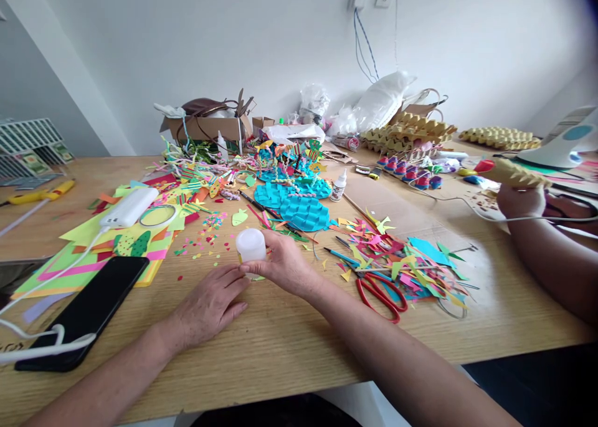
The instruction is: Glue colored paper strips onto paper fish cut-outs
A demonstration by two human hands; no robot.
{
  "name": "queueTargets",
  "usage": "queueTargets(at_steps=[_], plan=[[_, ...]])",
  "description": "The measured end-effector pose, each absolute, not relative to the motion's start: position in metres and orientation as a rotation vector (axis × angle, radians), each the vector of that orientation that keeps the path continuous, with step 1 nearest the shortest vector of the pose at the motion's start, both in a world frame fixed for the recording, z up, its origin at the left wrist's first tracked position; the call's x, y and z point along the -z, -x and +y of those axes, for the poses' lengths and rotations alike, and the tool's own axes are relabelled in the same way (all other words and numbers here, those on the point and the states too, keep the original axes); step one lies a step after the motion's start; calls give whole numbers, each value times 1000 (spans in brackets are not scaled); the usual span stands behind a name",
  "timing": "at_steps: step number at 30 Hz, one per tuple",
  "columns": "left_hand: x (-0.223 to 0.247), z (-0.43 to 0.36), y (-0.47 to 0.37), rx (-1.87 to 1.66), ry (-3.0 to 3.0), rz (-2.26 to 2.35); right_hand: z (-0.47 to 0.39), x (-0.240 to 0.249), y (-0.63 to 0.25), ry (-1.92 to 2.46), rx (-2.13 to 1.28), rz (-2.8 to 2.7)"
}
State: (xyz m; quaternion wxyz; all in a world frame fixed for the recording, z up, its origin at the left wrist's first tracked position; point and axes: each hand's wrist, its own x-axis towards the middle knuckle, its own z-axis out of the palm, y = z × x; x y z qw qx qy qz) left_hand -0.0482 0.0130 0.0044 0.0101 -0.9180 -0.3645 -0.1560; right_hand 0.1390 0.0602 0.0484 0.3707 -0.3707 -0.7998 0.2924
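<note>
My right hand [287, 265] is closed around a whitish translucent plastic bottle [250, 243], its round flat end facing up. The bottle's lower end is mostly hidden by my fingers, and a bit of pale green shows beneath it. Beside the bottle, my left hand [210, 302] rests low over the table with fingers extended, the fingertips close to the bottle's lower part. Whether they touch it I cannot tell. Just beyond the bottle lies a small light green paper cutout [239, 217]. Red-handled scissors [383, 296] lie to the right of my right forearm.
Blue scalloped paper pieces [303, 209] and a white glue bottle [339, 186] stand further back. Colourful paper scraps [415, 265] lie right. At left are a black phone [93, 308], a white power bank [131, 207] and paper sheets. Another person's hand [521, 201] holds an egg-carton piece [516, 172].
</note>
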Motion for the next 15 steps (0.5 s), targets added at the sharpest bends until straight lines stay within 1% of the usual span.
queueTargets(at_steps=[15], plan=[[-3,14,48,499,2841,-1127,60,-49,-142,959,-723,-2053]])
